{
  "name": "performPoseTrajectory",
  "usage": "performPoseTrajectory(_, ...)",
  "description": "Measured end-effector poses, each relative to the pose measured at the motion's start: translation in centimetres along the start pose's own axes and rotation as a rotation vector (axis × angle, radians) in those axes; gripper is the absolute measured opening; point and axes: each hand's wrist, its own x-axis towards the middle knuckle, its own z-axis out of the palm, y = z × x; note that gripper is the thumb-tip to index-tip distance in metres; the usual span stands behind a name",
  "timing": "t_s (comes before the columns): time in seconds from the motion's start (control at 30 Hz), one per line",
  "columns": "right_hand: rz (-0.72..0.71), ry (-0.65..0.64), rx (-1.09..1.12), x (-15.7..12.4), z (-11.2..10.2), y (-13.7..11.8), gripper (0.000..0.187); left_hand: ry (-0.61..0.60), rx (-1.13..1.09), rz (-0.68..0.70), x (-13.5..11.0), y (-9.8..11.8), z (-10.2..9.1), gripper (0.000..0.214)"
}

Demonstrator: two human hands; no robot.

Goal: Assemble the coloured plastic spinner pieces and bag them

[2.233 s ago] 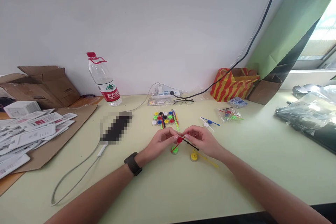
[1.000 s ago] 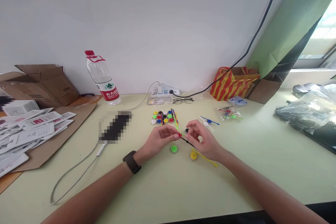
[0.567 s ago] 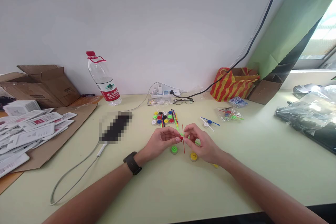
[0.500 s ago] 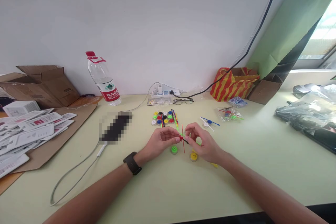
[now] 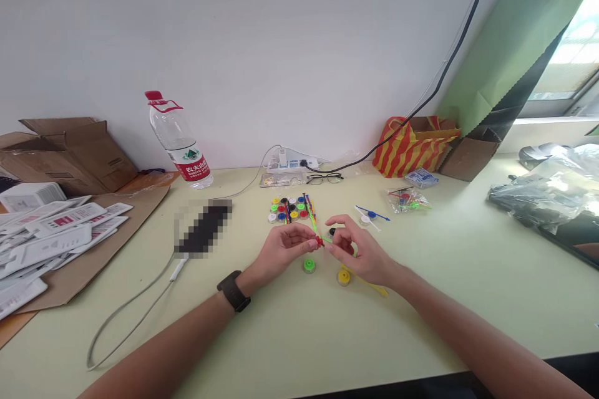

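Thumb and fingers of my left hand (image 5: 289, 246) pinch a small red plastic piece (image 5: 319, 241). My right hand (image 5: 358, 250) is curled close beside it, its thumb tip by the red piece; what is between these fingers is hidden. A round green piece with a clear base (image 5: 309, 265) rests below my hands, and a yellow one (image 5: 343, 277) stands under my right hand. A black round piece (image 5: 332, 232) shows partly behind my right fingers. A yellow stick (image 5: 374, 288) lies partly under the right hand.
Rows of coloured round pieces (image 5: 294, 215) and a bundle of thin sticks (image 5: 310, 209) lie ahead. Behind are eyeglasses (image 5: 326, 179) and a power strip (image 5: 292, 163). A bottle (image 5: 189, 149) and white tags (image 5: 60, 234) are left; a plastic bag of parts (image 5: 406, 201) is right.
The thin red stick that stood upright between my hands no longer shows clearly. My right fingers have shifted, uncovering a black round piece. The view has moved slightly.
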Motion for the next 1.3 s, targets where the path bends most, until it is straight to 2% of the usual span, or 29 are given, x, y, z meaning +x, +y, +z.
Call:
performPoseTrajectory(0.3, -0.053, -0.012, -0.006, -0.2, 0.8, 0.1, 0.029, -0.033, 0.042, -0.037, -0.2, -0.3, 0.1, 0.027)
performPoseTrajectory(0.47, -0.128, 0.125, -0.064, -0.1, 0.3, 0.3, 0.024, -0.024, 0.027, -0.026, -0.2, -0.2, 0.1, 0.027)
performPoseTrajectory(0.67, -0.258, 0.269, -0.126, -0.1, 0.3, 0.1, 0.050, -0.020, 0.009, -0.032, -0.1, -0.3, 0.0, 0.027)
performPoseTrajectory(0.73, -0.289, 0.290, -0.141, -0.2, 0.5, 0.1, 0.050, -0.023, 0.017, -0.035, -0.1, -0.2, 0.0, 0.027)
performPoseTrajectory(0.8, -0.264, 0.265, -0.144, -0.2, 0.4, 0.0, 0.045, -0.028, 0.026, -0.029, -0.1, -0.1, 0.0, 0.026)
performPoseTrajectory(0.9, -0.069, 0.078, -0.031, -0.3, -0.1, -0.4, 0.028, -0.028, 0.021, -0.022, -0.1, 0.0, 0.0, 0.026)
performPoseTrajectory(1.0, 0.068, -0.054, 0.101, -0.2, -0.6, -0.6, 0.029, -0.021, 0.021, -0.027, -0.1, 0.0, 0.1, 0.026)
performPoseTrajectory(1.17, 0.001, 0.004, 0.060, 0.0, -0.1, -0.2, 0.018, -0.023, 0.029, -0.006, -0.1, -0.1, 0.1, 0.026)
performPoseTrajectory(1.3, 0.004, -0.025, 0.020, -0.1, 0.5, -0.3, 0.015, -0.034, 0.026, -0.002, -0.1, -0.3, 0.0, 0.027)
